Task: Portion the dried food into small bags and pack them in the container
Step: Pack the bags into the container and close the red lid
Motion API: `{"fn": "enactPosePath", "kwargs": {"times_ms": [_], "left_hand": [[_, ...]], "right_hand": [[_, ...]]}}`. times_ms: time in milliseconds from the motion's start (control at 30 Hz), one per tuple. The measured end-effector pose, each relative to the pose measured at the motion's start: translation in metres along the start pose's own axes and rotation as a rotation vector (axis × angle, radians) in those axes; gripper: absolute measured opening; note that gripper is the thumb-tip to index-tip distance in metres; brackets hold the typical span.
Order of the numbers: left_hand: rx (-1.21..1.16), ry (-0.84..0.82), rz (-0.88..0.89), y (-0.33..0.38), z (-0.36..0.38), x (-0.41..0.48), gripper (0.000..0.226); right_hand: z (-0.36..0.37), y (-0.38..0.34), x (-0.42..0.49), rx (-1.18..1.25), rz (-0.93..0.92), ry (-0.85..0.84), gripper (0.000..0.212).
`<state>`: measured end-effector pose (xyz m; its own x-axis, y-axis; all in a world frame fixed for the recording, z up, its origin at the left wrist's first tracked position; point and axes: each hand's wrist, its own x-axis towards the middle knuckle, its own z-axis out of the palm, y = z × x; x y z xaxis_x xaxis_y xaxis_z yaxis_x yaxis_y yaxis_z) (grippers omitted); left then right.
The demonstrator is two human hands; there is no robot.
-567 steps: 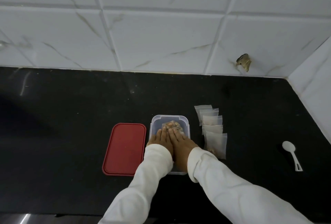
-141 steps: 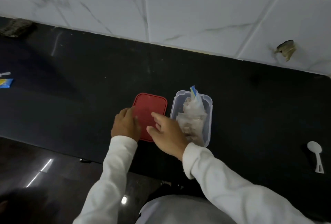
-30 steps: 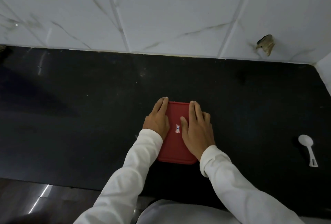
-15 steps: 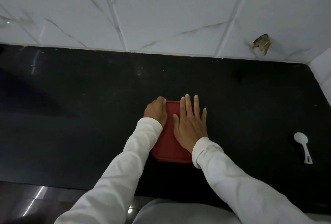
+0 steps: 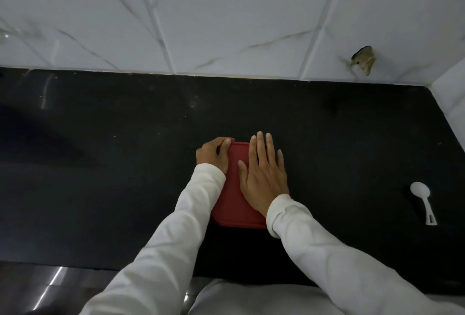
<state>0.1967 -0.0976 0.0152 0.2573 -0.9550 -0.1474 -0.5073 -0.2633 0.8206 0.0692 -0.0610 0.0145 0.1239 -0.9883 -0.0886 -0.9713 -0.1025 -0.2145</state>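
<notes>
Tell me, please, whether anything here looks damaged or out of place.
Yes: the wall tile at the right has a jagged, brownish hole just above the counter. The red lid looks squarely seated; nothing else stands out.

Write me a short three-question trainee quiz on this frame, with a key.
1. True or false: the right hand lies flat on the red lid with its fingers straight.
2. Where is the white spoon? A, on the lid; B, on the black counter, to the right of both hands; C, held in a hand.
3. Fill in: the left hand holds the lid at its far ___ corner, fingers curled.

Key: 1 true; 2 B; 3 left.
</notes>
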Motion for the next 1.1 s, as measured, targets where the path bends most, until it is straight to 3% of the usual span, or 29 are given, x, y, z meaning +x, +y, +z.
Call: {"fn": "enactPosePath", "kwargs": {"times_ms": [100,167,267,333,633,767,1100], "left_hand": [[0.336,0.015,0.195,0.003,0.002,-0.023,0.044],[0.510,-0.117,0.199,-0.004,0.008,-0.045,0.055],[0.706,-0.197,0.200,-0.019,0.014,-0.061,0.075],[0.698,-0.190,0.198,-0.024,0.017,-0.060,0.083],[0.696,-0.212,0.185,-0.016,0.013,-0.060,0.081],[0.878,-0.201,0.242,-0.011,0.005,-0.053,0.085],[0.757,-0.229,0.235,-0.015,0.007,-0.042,0.087]], "right_hand": [[-0.008,0.000,-0.008,0.043,0.030,-0.067,0.069],[-0.009,0.000,-0.021,0.053,0.031,-0.139,0.072],[0.001,0.002,-0.033,-0.018,-0.002,-0.099,0.069],[0.007,0.003,-0.032,-0.007,-0.002,-0.078,0.067],[0.007,0.003,-0.029,-0.093,-0.039,-0.113,0.077],[0.001,0.004,-0.026,-0.010,-0.020,-0.076,0.065],[-0.001,0.003,-0.017,-0.001,-0.033,-0.078,0.067]]}}
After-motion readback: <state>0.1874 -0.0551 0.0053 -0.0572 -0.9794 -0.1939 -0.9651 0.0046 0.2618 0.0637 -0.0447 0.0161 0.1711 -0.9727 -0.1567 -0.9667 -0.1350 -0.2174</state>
